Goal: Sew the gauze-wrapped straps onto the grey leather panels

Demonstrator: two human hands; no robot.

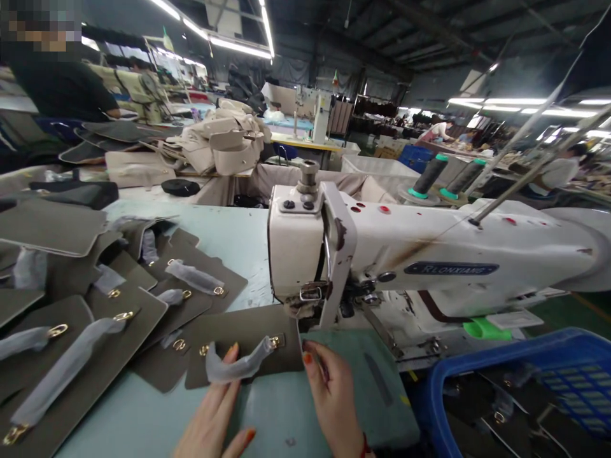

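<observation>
A dark grey-brown bag panel [281, 327] lies on the sewing table with its upper right edge under the head of the sewing machine [305, 248]. Across it runs a carry handle [238, 367] in cloudy protective wrap, fixed by gold-coloured rings at both ends. My left hand [214, 407] rests flat on the panel, fingers stretched and spread, two of them reaching under the handle. At the panel's right edge, my right hand [337, 394] is closed, thumb and fingers pinching that edge. The needle area is partly hidden behind the machine's guard.
Several similar panels with wrapped handles [191, 277] lie heaped on the left. A blue plastic basket [432, 381] holding more pieces stands at right. Dark thread cones [429, 175] stand behind the machine. Beige bags [233, 140] are piled beyond the table. A person [62, 89] sits at far left.
</observation>
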